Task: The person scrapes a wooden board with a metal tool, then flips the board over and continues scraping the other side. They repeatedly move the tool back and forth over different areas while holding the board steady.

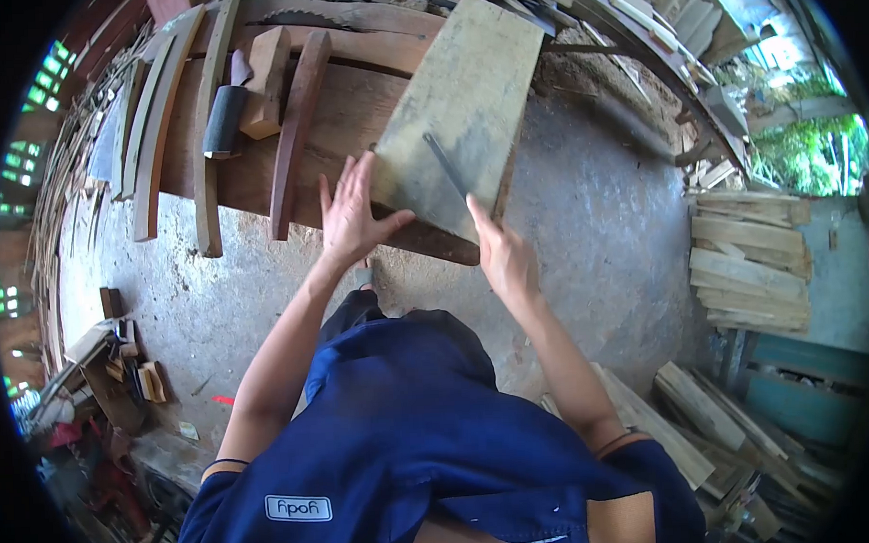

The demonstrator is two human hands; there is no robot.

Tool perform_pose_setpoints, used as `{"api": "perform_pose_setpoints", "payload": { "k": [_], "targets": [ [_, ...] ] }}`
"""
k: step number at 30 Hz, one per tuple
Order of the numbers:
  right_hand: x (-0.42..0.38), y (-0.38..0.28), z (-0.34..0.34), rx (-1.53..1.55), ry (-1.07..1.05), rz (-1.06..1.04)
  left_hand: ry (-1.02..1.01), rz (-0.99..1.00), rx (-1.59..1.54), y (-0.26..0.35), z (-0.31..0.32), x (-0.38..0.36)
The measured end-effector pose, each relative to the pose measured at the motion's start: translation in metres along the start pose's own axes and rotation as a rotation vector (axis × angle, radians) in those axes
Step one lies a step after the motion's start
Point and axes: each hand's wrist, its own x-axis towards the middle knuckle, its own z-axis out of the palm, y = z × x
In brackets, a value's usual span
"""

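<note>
A wide, pale wooden board [476, 79] lies across the right end of a brown wooden bench [361, 97]. Resting on its face is a thin dark metal tool [445, 166], slanting down towards me. My right hand [507, 261] is closed round the near end of this tool, at the board's near right edge. At the board's left edge, my left hand [351, 215] is spread, fingers apart, touching the edge and holding nothing.
Left on the bench are a dark red wooden bar [299, 133], a wood block [266, 84], a dark grey cylinder [225, 121] and several long strips. Stacked planks [750, 260] stand at the right. More boards [700, 406] lie low right, and wood scraps [151, 382] lower left.
</note>
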Motion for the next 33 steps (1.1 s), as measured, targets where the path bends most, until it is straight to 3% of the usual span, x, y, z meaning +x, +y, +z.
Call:
{"api": "perform_pose_setpoints", "payload": {
  "k": [2, 3, 4, 6, 10, 12, 13, 15, 17, 19, 22, 23, 26, 28, 29, 33],
  "targets": [
    [0.003, 0.002, -0.019, -0.017, -0.247, 0.196, 0.004, -0.004, 0.044, 0.014, 0.007, -0.019],
    [0.019, 0.018, -0.021, -0.05, -0.273, 0.212, 0.026, -0.003, 0.04, 0.019, 0.012, -0.018],
    [0.031, 0.041, -0.01, -0.139, -0.056, 0.037, 0.036, -0.003, 0.031, 0.023, 0.016, -0.023],
    [0.065, 0.048, -0.007, -0.08, -0.111, 0.199, 0.005, -0.014, 0.028, 0.028, 0.015, -0.023],
    [0.036, 0.017, -0.007, 0.011, -0.185, 0.198, -0.024, -0.028, 0.021, 0.026, 0.01, -0.024],
    [-0.001, -0.011, -0.009, -0.061, -0.09, -0.004, -0.023, -0.045, -0.013, 0.029, 0.008, -0.024],
    [0.002, -0.01, -0.014, -0.064, -0.096, -0.01, -0.01, -0.052, -0.011, 0.027, 0.011, -0.024],
    [0.007, -0.008, -0.024, -0.124, -0.3, 0.074, -0.008, -0.058, -0.006, 0.025, 0.013, -0.024],
    [0.044, 0.019, -0.008, -0.159, -0.142, 0.037, 0.057, -0.017, 0.031, 0.026, 0.016, -0.025],
    [0.088, 0.023, -0.006, -0.086, -0.27, 0.251, 0.04, -0.02, 0.029, 0.028, 0.015, -0.024],
    [0.086, 0.015, 0.002, -0.055, -0.244, 0.285, 0.042, -0.014, 0.028, 0.025, 0.015, -0.025],
    [0.066, 0.01, 0.0, -0.085, -0.141, 0.12, 0.017, -0.02, 0.03, 0.024, 0.015, -0.025],
    [0.01, -0.016, -0.01, -0.173, -0.216, -0.012, -0.015, -0.052, 0.043, 0.023, 0.014, -0.025],
    [0.028, -0.004, -0.017, -0.129, -0.328, 0.062, -0.031, -0.047, 0.039, 0.023, 0.014, -0.025],
    [0.041, 0.017, -0.003, -0.122, -0.2, -0.031, -0.043, -0.039, 0.039, 0.024, 0.014, -0.026],
    [0.103, 0.025, 0.008, -0.153, -0.188, 0.118, -0.055, -0.048, 0.029, 0.025, 0.011, -0.025]
  ]
}}
